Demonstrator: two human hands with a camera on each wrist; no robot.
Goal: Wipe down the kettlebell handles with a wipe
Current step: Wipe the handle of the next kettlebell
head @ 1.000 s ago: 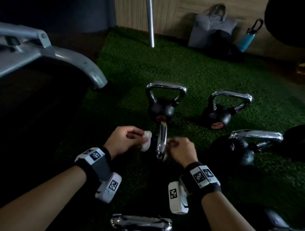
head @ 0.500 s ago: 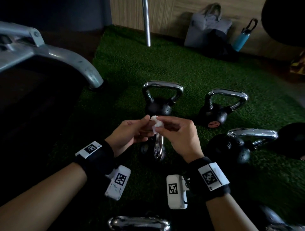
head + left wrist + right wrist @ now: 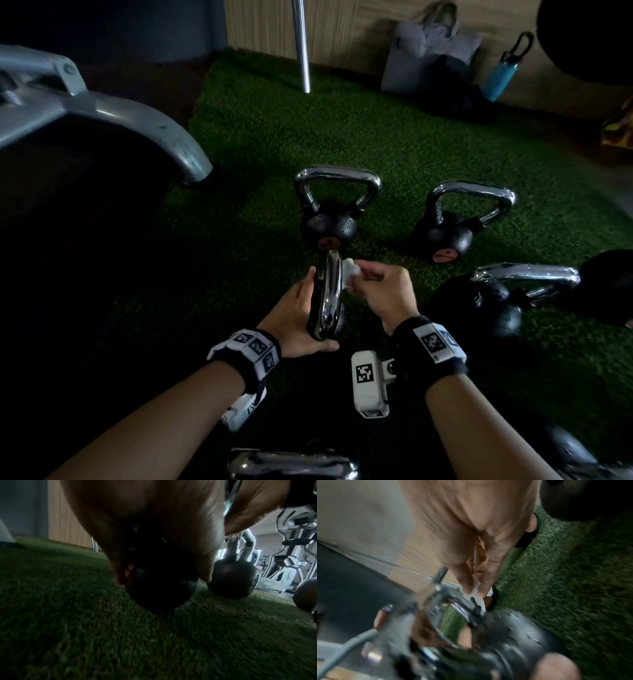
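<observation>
— Where do we stand?

— Our left hand (image 3: 294, 315) grips the chrome handle (image 3: 329, 294) of the near kettlebell (image 3: 161, 588), which sits on the turf (image 3: 239, 240). Our right hand (image 3: 380, 291) pinches the wipe (image 3: 349, 272) against the handle's far end.

— How will it handle?

— The iron looks heavy, the chrome slick, likely more so once damp. The wipe is soft, so we'd fold it round the bar.

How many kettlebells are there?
6: one between the hands, two behind it, one at right, two cut off at the bottom. More may be hidden.
</observation>
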